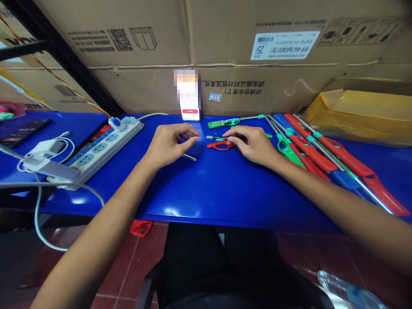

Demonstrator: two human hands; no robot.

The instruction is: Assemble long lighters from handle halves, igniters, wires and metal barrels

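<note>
My left hand [172, 143] is curled over the table, thumb and forefinger tips nearly together; whatever they may pinch is too small to make out. From beneath it sticks a short metal tube [189, 157], and I cannot tell whether it is held or lying down. My right hand [254, 143] pinches a thin dark rod with a pale tip [210, 137], pointing toward the left hand. Just below that rod lies a red lighter handle shell [222, 146]. Beyond it rests a green long-necked lighter [225, 123].
Several red, green and blue long-necked lighters [322, 150] are piled at the right, by a yellow-taped carton [360, 111]. A lit phone [189, 103] leans against the cardboard [144, 86]. On the left are a power strip [103, 150], a white charger [48, 148] and cables.
</note>
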